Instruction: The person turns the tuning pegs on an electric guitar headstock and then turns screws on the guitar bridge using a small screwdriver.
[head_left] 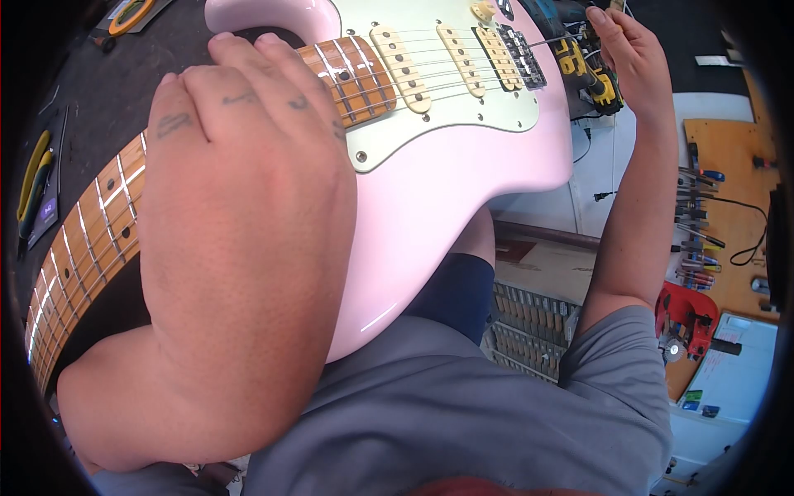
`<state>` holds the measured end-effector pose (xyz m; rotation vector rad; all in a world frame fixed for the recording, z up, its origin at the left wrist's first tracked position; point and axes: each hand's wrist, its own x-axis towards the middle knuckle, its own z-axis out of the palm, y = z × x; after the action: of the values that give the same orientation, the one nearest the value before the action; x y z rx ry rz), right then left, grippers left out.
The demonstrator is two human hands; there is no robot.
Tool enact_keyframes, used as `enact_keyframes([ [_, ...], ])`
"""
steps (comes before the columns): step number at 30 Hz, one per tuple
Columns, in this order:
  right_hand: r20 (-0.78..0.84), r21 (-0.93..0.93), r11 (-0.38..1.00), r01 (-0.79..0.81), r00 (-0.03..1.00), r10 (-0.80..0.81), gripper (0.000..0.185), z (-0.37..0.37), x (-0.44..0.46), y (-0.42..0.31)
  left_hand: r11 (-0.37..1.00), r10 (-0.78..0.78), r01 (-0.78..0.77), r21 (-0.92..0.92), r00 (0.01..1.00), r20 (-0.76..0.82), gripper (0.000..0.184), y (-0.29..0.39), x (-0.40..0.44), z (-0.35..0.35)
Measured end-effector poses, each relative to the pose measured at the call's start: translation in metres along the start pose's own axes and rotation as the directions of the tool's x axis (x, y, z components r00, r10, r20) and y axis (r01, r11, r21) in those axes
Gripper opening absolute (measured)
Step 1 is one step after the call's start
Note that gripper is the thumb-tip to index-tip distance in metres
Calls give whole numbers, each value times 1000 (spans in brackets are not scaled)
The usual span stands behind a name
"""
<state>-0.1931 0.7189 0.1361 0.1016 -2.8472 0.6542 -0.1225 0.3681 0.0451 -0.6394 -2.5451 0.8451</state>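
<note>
A pink electric guitar (413, 215) with a pale green pickguard (475, 112) lies across the front of my body. My left hand (248, 149) rests over its fretted neck (91, 223), fingers stretched out and pointing away from me. Up at the right, my right hand (624, 41) is raised beyond the bridge (523, 58), its fingers closed on a thin metal rod (558, 39) that reaches toward the bridge. Cream pickups (401, 70) sit under the strings between the neck and the bridge.
Yellow-handled pliers (33, 178) lie on the dark surface at the left. A yellow and black power tool (587, 74) is behind the guitar body. On the right, a wooden board (732, 149) carries screwdrivers (699, 269), near a red tool (686, 318).
</note>
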Motion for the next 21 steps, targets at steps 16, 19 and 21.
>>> enact_keyframes([
  [16, -8, 66, 998, -3, 1000, 3, 28, 1, -3, 6, 1000, -12, 12, -3, 1000, 3, 47, 1, 1, -1],
  [19, -15, 56, 998, -10, 1000, 11, 27, 3, -7, -8, 1000, -13, 13, -1, 1000, 2, 47, 1, 1, -1],
  [21, -24, 106, 994, -27, 999, 30, 27, 11, -10, -22, 1000, -13, 13, 5, 1000, 3, 47, 1, 1, -1],
])
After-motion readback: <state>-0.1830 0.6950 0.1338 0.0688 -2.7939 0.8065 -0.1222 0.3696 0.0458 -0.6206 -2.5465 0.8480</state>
